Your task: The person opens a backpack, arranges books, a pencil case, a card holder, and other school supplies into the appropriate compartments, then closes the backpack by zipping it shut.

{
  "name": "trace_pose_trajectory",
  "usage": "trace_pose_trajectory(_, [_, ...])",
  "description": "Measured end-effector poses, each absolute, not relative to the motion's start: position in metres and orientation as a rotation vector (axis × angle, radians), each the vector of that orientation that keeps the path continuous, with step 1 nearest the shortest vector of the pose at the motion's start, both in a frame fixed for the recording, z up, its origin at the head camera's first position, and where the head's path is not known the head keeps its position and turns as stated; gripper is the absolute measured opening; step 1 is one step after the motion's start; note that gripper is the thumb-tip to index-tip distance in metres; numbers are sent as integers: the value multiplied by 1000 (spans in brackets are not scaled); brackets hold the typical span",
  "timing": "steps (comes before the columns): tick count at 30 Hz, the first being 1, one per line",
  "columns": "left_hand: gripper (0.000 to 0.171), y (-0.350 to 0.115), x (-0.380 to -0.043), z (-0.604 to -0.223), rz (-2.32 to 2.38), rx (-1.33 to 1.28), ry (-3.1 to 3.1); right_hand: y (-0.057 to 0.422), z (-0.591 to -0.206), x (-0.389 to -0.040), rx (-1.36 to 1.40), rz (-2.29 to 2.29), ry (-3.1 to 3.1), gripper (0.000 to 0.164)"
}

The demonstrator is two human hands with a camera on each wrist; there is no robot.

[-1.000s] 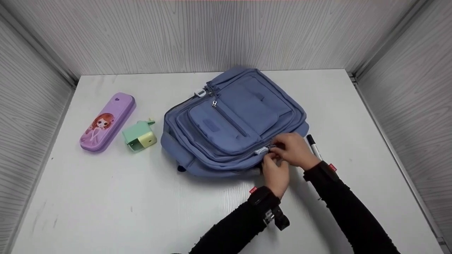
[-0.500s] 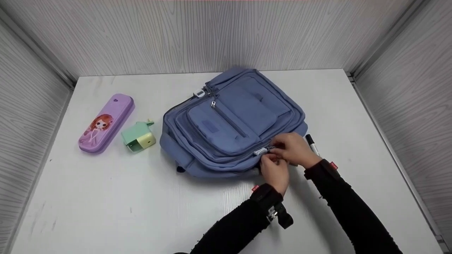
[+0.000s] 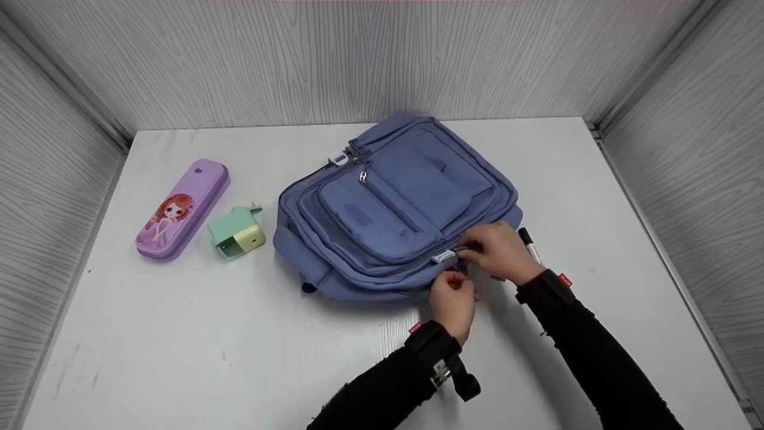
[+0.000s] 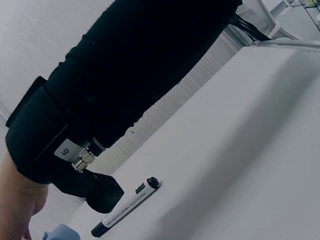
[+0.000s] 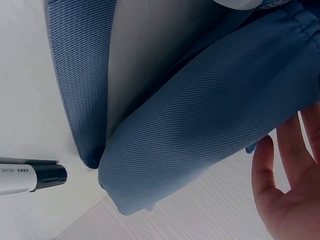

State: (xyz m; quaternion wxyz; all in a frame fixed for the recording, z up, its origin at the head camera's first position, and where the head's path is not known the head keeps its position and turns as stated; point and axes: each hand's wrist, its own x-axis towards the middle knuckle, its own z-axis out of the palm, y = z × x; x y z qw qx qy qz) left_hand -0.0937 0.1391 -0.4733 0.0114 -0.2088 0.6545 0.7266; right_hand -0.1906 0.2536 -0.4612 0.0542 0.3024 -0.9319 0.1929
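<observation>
On a white table (image 3: 179, 346), faintly marked toward its near left part, a blue backpack (image 3: 412, 179) is laid near the middle with its pockets facing up; the surface is bounded by a back wall (image 3: 239, 65), a left wall (image 3: 48, 149) and a right wall (image 3: 692, 131), all patterned in grey grain. The bag's near right edge is pinched by the right hand (image 3: 498, 254), beside a pale clip (image 3: 443, 257). Just nearer, the left hand (image 3: 453, 304) is held against the same edge with its fingers curled in; whether anything is gripped by them cannot be told, as the fingertips are partly hidden. In the head view, the rear end of a marker (image 4: 125, 207) is covered by the right wrist, while its full length is shown in the left wrist view. There a hand is cut off at the left border, and a sleeve (image 4: 140, 60) fills much of the upper part. In the right wrist view, a strap (image 5: 85, 75) is cut off at the top. Broad tabletop is left between the bag and the right edge, and before a purple case (image 3: 182, 209) and a green-and-yellow box (image 3: 236, 232) on the left; behind the bag, only a narrow strip is left.
</observation>
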Motion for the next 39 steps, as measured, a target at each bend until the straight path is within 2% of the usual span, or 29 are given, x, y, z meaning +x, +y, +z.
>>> trace_pose_trajectory(8, [1,112,-78,-480,2201,-478,2216,253,-463,-188,866,500,-2825,11])
trace_pose_trajectory(19, [8,82,-58,-490,2223,-324,2333,265,-469,-195,808,496,-2795,12])
trace_pose_trajectory(30, [20,42,-61,-490,2126,-313,2623,271,-470,-199,809,498,-2763,11])
trace_pose_trajectory(39, [24,14,-62,-487,2074,-191,2848,272,-475,-199,859,436,-2669,8])
